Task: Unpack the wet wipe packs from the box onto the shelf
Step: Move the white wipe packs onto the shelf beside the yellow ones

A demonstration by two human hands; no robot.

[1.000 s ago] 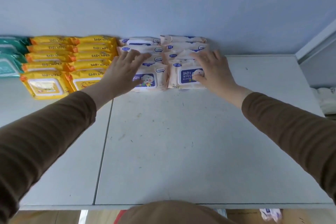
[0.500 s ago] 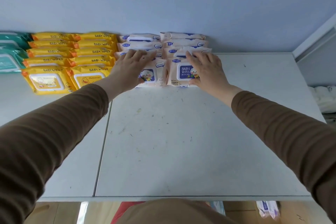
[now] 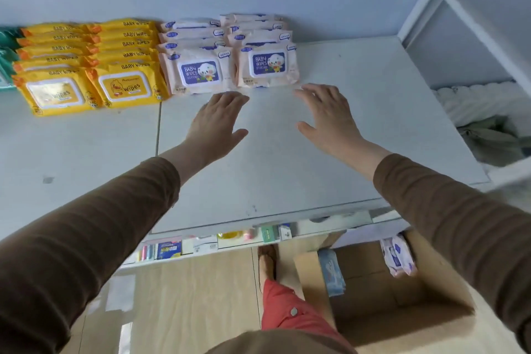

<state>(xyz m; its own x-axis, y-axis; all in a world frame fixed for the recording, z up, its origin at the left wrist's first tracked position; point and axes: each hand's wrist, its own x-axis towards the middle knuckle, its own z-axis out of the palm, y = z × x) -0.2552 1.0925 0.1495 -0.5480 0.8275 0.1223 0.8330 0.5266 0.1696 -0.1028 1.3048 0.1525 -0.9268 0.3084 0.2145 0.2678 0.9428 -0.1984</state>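
Both hands flat-fingered, holding nothing, left hand (image 3: 214,121) and right hand (image 3: 330,118) just short of pink wipe packs (image 3: 230,66) on shelf (image 3: 287,169); box (image 3: 388,290) below shelf holds remaining packs (image 3: 398,259); suggest lifting two together, laying beside pink rows, fronts aligned.

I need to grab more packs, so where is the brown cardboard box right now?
In the head view, the brown cardboard box sits open on the floor at lower right, below the white shelf front edge, under the right sleeve, with a few wipe packs inside.
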